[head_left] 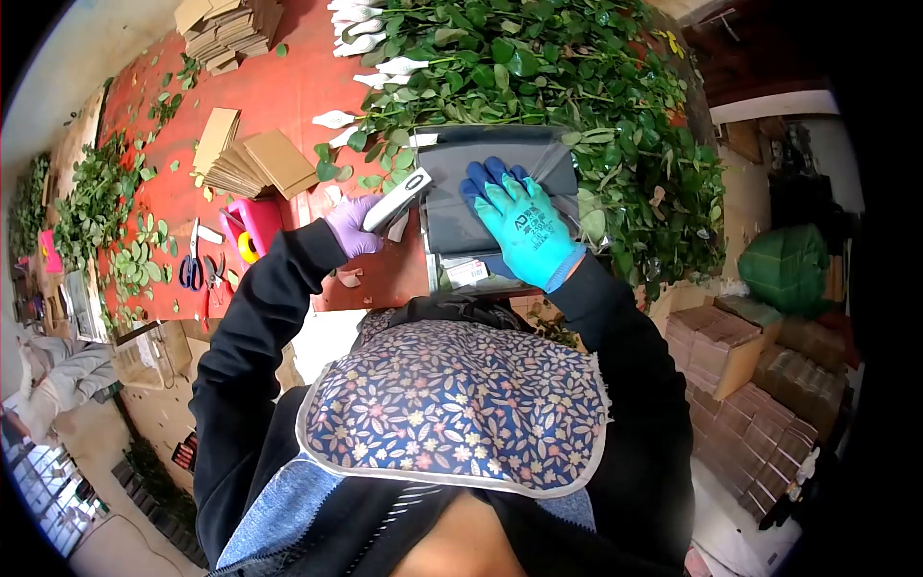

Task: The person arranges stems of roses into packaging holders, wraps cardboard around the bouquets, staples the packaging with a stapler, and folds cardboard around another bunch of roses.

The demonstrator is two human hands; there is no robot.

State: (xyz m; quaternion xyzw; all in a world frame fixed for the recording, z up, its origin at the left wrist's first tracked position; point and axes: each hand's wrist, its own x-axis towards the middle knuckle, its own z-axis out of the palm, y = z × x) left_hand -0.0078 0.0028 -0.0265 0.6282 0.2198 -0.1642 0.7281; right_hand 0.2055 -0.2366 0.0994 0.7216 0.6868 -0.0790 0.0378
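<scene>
white tool in left, right flat on grey wrap

head view: left hand (356, 227), purple-gloved, had fingers clamped around a white handheld tool (398, 199), just left of the dark grey wrap (457, 207). right hand (528, 231), teal-gloved, lay on the wrap, fingers slightly apart. leafy stems (635, 163) lay beyond and right of it. on the red table (380, 279), left: cardboard pieces (279, 162), pink tape dispenser (264, 217), blue-handled scissors (191, 272), red-handled pruners (205, 306).

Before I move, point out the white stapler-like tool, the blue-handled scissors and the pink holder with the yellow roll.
White stapler-like tool (398, 199): head view, on its pale top.
Blue-handled scissors (194, 243): head view, on the blades.
Pink holder (264, 213): head view, on its body.
</scene>
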